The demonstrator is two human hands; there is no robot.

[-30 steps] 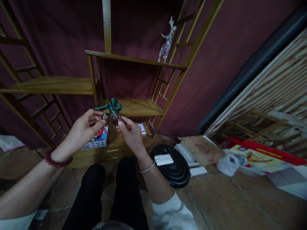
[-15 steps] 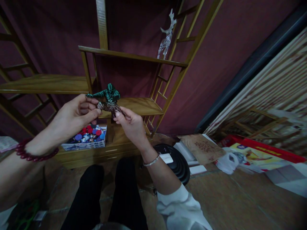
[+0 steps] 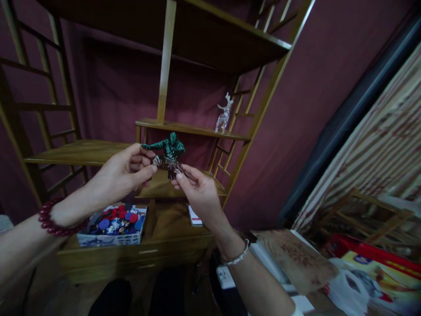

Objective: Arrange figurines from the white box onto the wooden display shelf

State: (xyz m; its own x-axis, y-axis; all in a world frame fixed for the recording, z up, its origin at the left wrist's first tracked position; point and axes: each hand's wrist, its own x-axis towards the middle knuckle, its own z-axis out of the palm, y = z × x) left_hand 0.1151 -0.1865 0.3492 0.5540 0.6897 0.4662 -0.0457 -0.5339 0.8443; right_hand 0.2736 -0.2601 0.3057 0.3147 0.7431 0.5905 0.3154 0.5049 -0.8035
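Between my two hands is a shiny figurine, green on its upper body and dark brown and silver below, with one arm stretched out to the left. My left hand, with a red bead bracelet at the wrist, is closed on the figurine's left side, thumb and fingers near its lower edge. My right hand pinches the lower right part of the figurine between thumb and fingers. Its underside is partly hidden by my fingers. Both hands hold it in the air before the wooden shelves.
A wooden shelf unit stands ahead, bearing a clear deer ornament. On the low cabinet are a box of small coloured pieces and a phone-like white object. A plastic bag and a red-yellow box lie at right.
My view has tilted up, so the shelves show lower and more of their top appears. The figurine stays in both hands, with little change in how they hold it.
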